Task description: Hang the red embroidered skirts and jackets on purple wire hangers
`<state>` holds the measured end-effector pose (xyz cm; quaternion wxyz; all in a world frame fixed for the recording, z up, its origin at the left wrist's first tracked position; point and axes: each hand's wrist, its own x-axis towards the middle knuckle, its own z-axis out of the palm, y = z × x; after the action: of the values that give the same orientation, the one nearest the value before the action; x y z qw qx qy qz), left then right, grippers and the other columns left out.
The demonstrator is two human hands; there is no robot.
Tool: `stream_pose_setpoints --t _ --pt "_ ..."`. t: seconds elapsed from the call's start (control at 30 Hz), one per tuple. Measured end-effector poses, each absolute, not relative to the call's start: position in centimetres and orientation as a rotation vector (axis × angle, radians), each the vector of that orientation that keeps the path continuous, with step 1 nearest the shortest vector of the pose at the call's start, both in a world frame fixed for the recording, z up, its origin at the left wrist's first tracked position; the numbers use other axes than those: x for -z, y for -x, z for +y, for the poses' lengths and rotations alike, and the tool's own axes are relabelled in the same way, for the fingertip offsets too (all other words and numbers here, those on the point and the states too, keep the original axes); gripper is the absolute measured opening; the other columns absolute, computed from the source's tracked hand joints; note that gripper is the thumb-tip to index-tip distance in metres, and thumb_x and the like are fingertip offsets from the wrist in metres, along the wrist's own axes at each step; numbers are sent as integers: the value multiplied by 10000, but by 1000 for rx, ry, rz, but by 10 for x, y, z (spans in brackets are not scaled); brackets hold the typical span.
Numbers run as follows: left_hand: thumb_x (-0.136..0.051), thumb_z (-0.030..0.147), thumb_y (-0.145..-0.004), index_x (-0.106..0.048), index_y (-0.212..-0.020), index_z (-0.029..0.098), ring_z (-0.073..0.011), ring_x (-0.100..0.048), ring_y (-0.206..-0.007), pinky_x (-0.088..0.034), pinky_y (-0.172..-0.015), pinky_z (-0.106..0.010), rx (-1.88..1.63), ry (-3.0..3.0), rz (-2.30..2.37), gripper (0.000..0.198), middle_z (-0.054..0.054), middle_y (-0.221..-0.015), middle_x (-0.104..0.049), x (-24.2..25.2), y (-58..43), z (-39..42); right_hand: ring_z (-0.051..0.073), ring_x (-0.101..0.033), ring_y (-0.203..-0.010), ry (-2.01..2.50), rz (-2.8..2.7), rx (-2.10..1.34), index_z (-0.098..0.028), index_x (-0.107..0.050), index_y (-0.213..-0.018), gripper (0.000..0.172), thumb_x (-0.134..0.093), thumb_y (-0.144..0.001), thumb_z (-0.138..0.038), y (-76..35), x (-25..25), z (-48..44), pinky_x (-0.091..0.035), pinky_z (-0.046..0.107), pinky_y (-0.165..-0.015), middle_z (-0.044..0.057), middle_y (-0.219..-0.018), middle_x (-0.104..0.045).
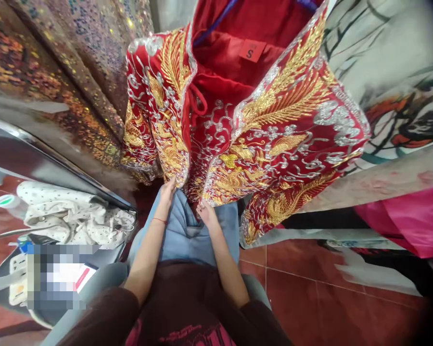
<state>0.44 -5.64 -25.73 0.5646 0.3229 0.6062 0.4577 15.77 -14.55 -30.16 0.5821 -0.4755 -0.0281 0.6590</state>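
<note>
A red jacket (pixel 292 125) with dense gold and silver embroidery hangs before me, its front parted. Inside the collar is a red label marked S (pixel 252 50), and part of a purple hanger (pixel 218 21) shows above it. My left hand (pixel 168 187) pinches the lower front corner of the jacket's left-hand panel. The lower corner of the other panel is gripped between the fingers of my right hand (pixel 207 214). A thin red tie (pixel 198 100) dangles at the neck opening. Below the hem, a red skirt part may show between my knees, too dark to make out.
Sequined fabric (pixel 94 62) hangs at left, and a painted pale cloth (pixel 389 77) hangs at right. Dotted white cloth (pixel 75 216), a capped bottle (pixel 9 204) and a power strip (pixel 18 278) are at lower left. Bright pink fabric (pixel 414 221) lies at right above the red tiled floor (pixel 292 283).
</note>
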Motion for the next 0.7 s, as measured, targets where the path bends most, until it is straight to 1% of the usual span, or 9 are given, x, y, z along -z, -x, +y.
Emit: stream_pose_setpoints --t 0.13,0.23,0.3,0.37,0.47,0.53,0.63,0.7 --pt "-681 392 -860 -618 -787 140 -180 -649 -1005 -480 -803 -347 -955 -657 1262 269 -61 -781 -670 259 -2 -67 77 -496 -547 1088 -87 -1527 -194 -620 -813 127 -702 -716 -204 -155 298 -147 -445 201 -494 -56 -658 -581" --pt "-716 217 -817 -633 -841 110 -134 -647 -887 -485 -780 -275 -890 -536 1136 138 -44 -788 -689 260 -12 -89 88 -519 -579 1077 -99 -1496 -218 -627 -812 206 -741 -640 -208 -153 290 -154 -456 206 -497 -48 -702 -616" --pt "-729 122 -761 -643 -880 95 -112 -636 -795 -487 -732 -230 -855 -466 1043 150 -27 -799 -699 258 -21 -109 102 -546 -617 1063 -112 -1476 -228 -629 -812 248 -763 -603 -229 -149 280 -162 -484 220 -527 -39 -733 -635" --pt "-741 88 -717 -644 -864 89 -83 -601 -681 -469 -650 -200 -827 -409 971 176 -8 -748 -683 251 -27 -131 116 -575 -667 1043 -126 -1448 -240 -630 -824 286 -779 -581 -259 -145 266 -173 -522 239 -589 -34 -775 -650" --pt "-770 112 -684 -591 -724 119 -40 -471 -502 -407 -527 -180 -809 -341 901 183 50 -562 -559 233 -30 -156 125 -603 -743 1013 -136 -1397 -259 -627 -837 306 -785 -578 -298 -137 242 -187 -558 264 -713 -34 -850 -669" --pt "-783 139 -680 -526 -638 143 -22 -368 -432 -355 -471 -170 -803 -312 861 260 89 -473 -434 217 -29 -166 126 -604 -754 1007 -149 -1354 -260 -624 -822 285 -781 -590 -309 -134 226 -194 -564 278 -756 -31 -856 -671" --pt "-776 150 -708 -441 -570 166 -17 -270 -394 -293 -427 -162 -792 -249 768 362 113 -426 -288 194 -25 -172 122 -596 -730 1021 -181 -1271 -251 -629 -849 278 -774 -618 -305 -132 205 -203 -562 279 -739 -32 -830 -665" --pt "-767 151 -740 -401 -540 177 -21 -243 -385 -304 -428 -168 -774 -176 692 418 110 -412 -228 183 -25 -173 108 -586 -699 1047 -208 -1216 -242 -629 -868 253 -756 -660 -309 -130 195 -209 -551 257 -697 -36 -810 -659"
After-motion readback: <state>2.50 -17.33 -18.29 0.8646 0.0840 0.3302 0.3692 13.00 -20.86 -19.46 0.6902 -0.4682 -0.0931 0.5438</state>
